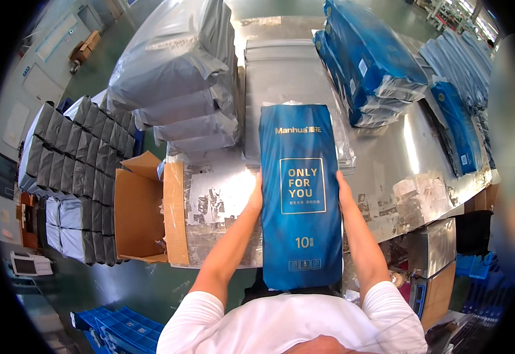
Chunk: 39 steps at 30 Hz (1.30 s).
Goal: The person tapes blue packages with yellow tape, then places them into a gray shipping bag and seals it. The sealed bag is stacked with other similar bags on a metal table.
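At the far left, a tall block of dark grey and pale plastic-wrapped bales (74,153) stands in rows beside an open cardboard box (139,215), its flaps raised. Below them, blue plastic crates (119,327) show near the green floor (116,289). Next comes a heap of silver-grey plastic-wrapped packs (172,88), piled several high on the worn metal surface (381,153).

The left hand (258,192) is pressed to the left long side of a blue printed plastic package (301,236), its fingers mostly hidden. The package lies between the two hands, lengthwise in front of the chest; its near end reaches past the surface's front edge, and its far end overlaps a stack of flat silver-grey bags (287,76). Whether it rests on the surface or is lifted, I cannot tell. The right hand (346,192) presses the opposite long side, fingertips likewise out of sight.

Farther right stands a stack of blue packages (372,56) with clear, crumpled ends, then a single slim blue bag (456,130) near the edge, just beside folded grey-blue sheeting (458,65).
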### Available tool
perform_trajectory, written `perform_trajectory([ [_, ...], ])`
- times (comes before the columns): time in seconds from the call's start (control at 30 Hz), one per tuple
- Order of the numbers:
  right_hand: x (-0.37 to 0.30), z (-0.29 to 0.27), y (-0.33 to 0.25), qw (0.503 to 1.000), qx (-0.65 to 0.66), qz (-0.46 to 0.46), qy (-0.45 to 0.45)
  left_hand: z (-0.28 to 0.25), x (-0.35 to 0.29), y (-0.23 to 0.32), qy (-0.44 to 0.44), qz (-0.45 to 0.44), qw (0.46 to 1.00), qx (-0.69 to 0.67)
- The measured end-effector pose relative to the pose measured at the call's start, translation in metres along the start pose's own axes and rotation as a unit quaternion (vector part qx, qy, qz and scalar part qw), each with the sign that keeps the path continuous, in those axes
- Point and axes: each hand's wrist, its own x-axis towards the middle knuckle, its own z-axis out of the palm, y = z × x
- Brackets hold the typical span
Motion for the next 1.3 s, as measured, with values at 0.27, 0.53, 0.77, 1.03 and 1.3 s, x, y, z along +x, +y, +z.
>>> perform_trajectory([
  [0.27, -0.017, -0.053, -0.002, 0.959, -0.240, -0.128, 0.078, -0.047, -0.003, -0.017, 0.102, 0.211, 0.896, 0.378],
  [0.53, 0.126, 0.006, -0.088, 0.587, -0.756, -0.291, -0.017, -0.052, 0.161, 0.053, 0.002, 0.331, 0.485, 0.810],
  [0.77, 0.165, -0.013, -0.103, 0.592, -0.757, -0.274, 0.021, -0.039, 0.177, 0.066, 0.057, 0.331, 0.523, 0.783],
  [1.03, 0.176, -0.006, -0.098, 0.571, -0.733, -0.341, 0.139, -0.018, 0.180, 0.074, 0.157, 0.397, 0.641, 0.638],
  [1.3, 0.120, -0.024, -0.079, 0.635, -0.550, -0.534, 0.088, -0.017, 0.115, 0.074, 0.015, 0.560, 0.628, 0.540],
])
